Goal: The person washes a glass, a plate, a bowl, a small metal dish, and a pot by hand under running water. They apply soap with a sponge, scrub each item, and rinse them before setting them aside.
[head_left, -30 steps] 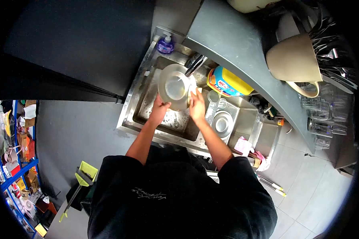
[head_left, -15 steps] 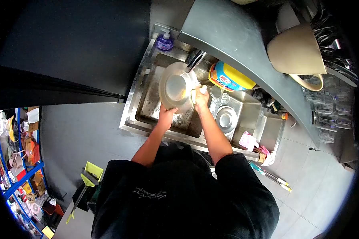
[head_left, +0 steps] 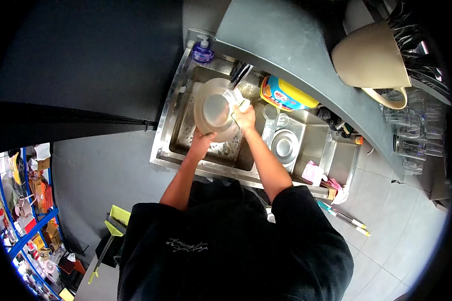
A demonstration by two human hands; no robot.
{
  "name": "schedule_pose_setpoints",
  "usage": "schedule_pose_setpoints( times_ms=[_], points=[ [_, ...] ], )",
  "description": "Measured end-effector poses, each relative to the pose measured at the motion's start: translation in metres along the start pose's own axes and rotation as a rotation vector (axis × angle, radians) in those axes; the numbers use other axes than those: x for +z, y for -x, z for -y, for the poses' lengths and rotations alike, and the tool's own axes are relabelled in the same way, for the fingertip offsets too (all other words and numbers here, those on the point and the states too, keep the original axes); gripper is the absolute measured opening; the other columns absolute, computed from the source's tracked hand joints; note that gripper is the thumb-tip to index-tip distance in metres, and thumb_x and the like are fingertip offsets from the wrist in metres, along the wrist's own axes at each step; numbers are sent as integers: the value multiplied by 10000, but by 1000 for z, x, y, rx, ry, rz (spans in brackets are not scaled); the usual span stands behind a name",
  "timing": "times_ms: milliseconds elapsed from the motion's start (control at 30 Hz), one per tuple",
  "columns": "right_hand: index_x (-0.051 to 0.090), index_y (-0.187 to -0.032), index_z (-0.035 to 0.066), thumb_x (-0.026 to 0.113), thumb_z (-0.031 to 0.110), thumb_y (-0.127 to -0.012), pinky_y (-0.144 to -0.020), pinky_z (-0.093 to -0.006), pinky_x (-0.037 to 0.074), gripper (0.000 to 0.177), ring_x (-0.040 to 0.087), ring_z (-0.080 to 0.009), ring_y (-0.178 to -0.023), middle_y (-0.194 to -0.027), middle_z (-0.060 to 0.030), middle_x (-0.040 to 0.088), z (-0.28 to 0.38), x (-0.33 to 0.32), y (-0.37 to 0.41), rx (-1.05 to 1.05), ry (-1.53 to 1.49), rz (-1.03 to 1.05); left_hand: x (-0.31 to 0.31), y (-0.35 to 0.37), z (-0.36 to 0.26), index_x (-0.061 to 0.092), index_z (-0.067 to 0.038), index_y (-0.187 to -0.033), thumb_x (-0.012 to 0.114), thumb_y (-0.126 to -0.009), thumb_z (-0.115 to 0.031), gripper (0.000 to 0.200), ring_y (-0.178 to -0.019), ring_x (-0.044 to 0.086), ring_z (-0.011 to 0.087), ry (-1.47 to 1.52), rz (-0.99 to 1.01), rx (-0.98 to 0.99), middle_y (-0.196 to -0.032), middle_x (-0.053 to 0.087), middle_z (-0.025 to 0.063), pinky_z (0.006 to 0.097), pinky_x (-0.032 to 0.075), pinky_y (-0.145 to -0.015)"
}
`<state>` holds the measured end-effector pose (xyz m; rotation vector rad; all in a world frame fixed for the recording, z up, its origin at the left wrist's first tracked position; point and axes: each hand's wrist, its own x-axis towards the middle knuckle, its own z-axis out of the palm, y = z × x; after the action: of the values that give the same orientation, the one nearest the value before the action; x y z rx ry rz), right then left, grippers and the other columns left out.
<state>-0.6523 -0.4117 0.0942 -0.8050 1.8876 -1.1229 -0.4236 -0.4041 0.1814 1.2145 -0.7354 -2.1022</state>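
- Two bare hands work over the stainless steel sink (head_left: 161, 145). The left hand (head_left: 202, 140) grips the lower rim of a pale round plate (head_left: 212, 108), holding it tilted above the left basin, just under the dark tap (head_left: 238, 75).
- The right hand (head_left: 246, 119) is closed round what looks like a yellow-green sponge (head_left: 234, 115), pressed to the plate's right edge.
- The plate looks wet and only one hand carries it. I judge a hard push from the sponge could slide it out of that grip and into the basin.
- Its upper rim sits near the tap, so a knock there is possible.
- A small steel bowl (head_left: 285, 147) lies in the right basin, with a yellow and blue detergent pack (head_left: 288, 95) just behind.
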Motion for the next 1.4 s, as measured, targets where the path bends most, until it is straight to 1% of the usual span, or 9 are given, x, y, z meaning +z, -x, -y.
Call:
schedule_pose_setpoints(
  times_ms=[133,300,400,633,733,833,1000,1167,1400],
  points=[
    [640,-1068,-8,738,322,-876,-676,-317,521,393,637,-171,-756,-926,-77,689,33,30,48,382,-204,-290,23,-14,33,505,-1,-1274,668,-876,-69,435,-1056,593,183,-169,-337,441,-1189,612,91,353,515,-819],
    [37,-1411,13,642,99,-880,-907,-335,466,809,533,-228,-1043,-1197,-140,449,70,42,95,317,-721,111,0,-35,53,469,-23,-1314,682,-875,-51,489,-1044,607,203,143,-231,145,-1243,569,97,336,549,-779],
    [90,-1416,28,668,87,-877,-934,-352,460,792,473,-249,-1166,-1285,-178,405,22,41,63,-299,369,-115,-6,-17,19,463,-53,-1337,661,-888,-54,490,-1042,615,221,178,-146,121,-1248,568,108,368,567,-769],
    [555,-1147,19,746,215,-870,-753,-313,507,390,586,-128,-895,-1027,-43,610,55,-2,29,113,-240,-7,-13,-20,22,500,-50,-1323,729,-858,-140,526,-1060,589,184,-105,-141,105,-1233,596,66,357,511,-833],
    [542,-1169,37,716,218,-900,-768,-315,496,368,576,-120,-924,-1047,-30,602,61,30,69,180,-305,-118,9,-40,49,489,-69,-1335,716,-868,-111,521,-1064,570,195,91,-284,309,-1259,581,48,353,480,-867],
    [537,-1161,25,726,179,-887,-811,-328,503,366,580,-140,-948,-1057,-35,590,39,23,76,337,-681,261,-1,-43,34,504,-72,-1308,706,-858,-40,493,-1120,560,203,33,-201,251,-1288,566,48,352,458,-913],
    [529,-1166,12,749,96,-849,-824,-325,531,395,607,-145,-891,-1060,-56,605,50,-9,25,-121,-195,-66,-28,-26,7,522,-71,-1295,737,-833,-79,509,-1114,583,191,27,-18,72,-1207,617,44,384,490,-857],
    [612,-1074,56,763,210,-854,-634,-303,494,308,607,-129,-763,-851,-16,649,35,20,38,368,-279,-234,32,-30,37,550,-11,-1245,713,-854,-61,426,-1030,596,167,12,-367,375,-1177,635,74,316,455,-914],
    [350,-1323,-57,729,212,-875,-949,-384,443,645,506,-300,-1118,-1284,-211,432,56,4,60,74,-186,220,-18,-29,30,466,-10,-1290,711,-853,-61,504,-1088,590,255,228,-125,95,-1239,572,129,407,577,-791]
  ],
)
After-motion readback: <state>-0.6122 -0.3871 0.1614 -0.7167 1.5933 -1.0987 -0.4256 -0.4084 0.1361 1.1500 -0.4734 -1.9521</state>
